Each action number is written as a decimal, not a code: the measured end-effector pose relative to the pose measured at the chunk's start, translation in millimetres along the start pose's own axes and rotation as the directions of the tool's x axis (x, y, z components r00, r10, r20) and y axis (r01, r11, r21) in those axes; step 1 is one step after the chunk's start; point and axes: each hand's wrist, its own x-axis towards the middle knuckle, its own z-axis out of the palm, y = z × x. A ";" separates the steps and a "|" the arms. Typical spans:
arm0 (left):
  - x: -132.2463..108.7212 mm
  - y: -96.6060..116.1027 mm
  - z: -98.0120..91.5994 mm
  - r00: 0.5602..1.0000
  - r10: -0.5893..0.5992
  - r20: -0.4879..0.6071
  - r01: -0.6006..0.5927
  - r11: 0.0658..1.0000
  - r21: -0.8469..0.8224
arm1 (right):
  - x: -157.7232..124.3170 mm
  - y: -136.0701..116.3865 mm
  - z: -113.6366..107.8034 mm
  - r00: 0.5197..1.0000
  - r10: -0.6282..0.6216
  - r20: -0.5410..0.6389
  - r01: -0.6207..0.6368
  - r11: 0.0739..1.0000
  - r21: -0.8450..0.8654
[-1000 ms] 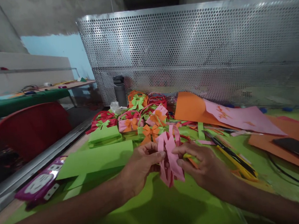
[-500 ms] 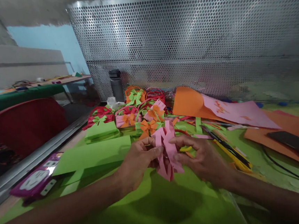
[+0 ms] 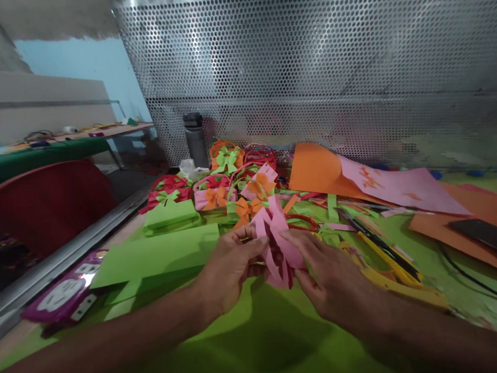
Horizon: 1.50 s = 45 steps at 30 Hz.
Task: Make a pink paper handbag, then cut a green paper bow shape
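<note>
Between my hands, just above the green table surface (image 3: 262, 348), is a pink paper bow (image 3: 281, 239) made of folded and cut strips. My left hand (image 3: 231, 260) pinches its left side with thumb and forefinger. On the right side, my right hand (image 3: 324, 261) grips it with thumb below and fingers on the outer face. Right behind the bow sits a small green paper bag with an orange bow (image 3: 247, 208). Yellow-handled scissors (image 3: 361, 258) lie beside my right hand, partly covered by it.
Several small paper bags (image 3: 214, 195) with bows stand at the back by a grey bottle (image 3: 196, 142). Green paper sheets (image 3: 159, 255) and a purple case (image 3: 64, 292) lie left. Orange sheets (image 3: 312, 172), a yellow cutter (image 3: 385, 253) and a dark phone (image 3: 492, 240) lie right.
My right hand has turned and its fingers now lie further over the bow's right side. The bow's strips have shifted, and more of the yellow scissors shows.
</note>
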 end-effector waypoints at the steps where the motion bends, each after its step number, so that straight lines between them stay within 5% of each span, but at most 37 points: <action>1: -0.7 0.2 0.2 1.000 0.001 0.003 -0.001 1.000 0.005 | -0.2 -0.7 -0.5 1.000 0.016 -0.008 -0.016 1.000 -0.015; 13: -0.8 -4.1 0.2 1.000 0.014 0.020 -0.014 1.000 -0.020 | -0.2 -1.6 -7.7 0.999 0.039 -0.036 -0.040 0.999 -0.028; 20: 2.9 -4.4 -3.2 1.000 -0.016 0.012 0.017 0.995 -0.097 | 0.0 10.5 -0.2 0.993 -0.115 -0.039 0.110 0.986 -0.124; 27: 3.5 -4.2 -3.9 0.997 0.059 0.055 -0.054 0.995 -0.089 | 3.5 4.3 -7.9 0.998 -0.001 -0.069 0.002 1.000 0.017; 33: 4.5 -3.1 -4.3 0.999 0.035 0.024 -0.031 0.991 -0.129 | 1.7 16.8 -0.3 0.975 -0.209 -0.072 0.196 0.969 -0.152; 38: 5.8 -2.9 -3.6 1.000 0.021 0.016 -0.019 0.991 -0.129 | -2.0 28.6 12.3 0.969 -0.208 -0.133 0.173 0.956 -0.238; 45: 4.8 -5.2 -3.7 0.999 0.028 0.024 -0.024 0.987 -0.157 | -1.2 27.0 3.0 0.956 -0.269 -0.114 0.225 0.927 -0.300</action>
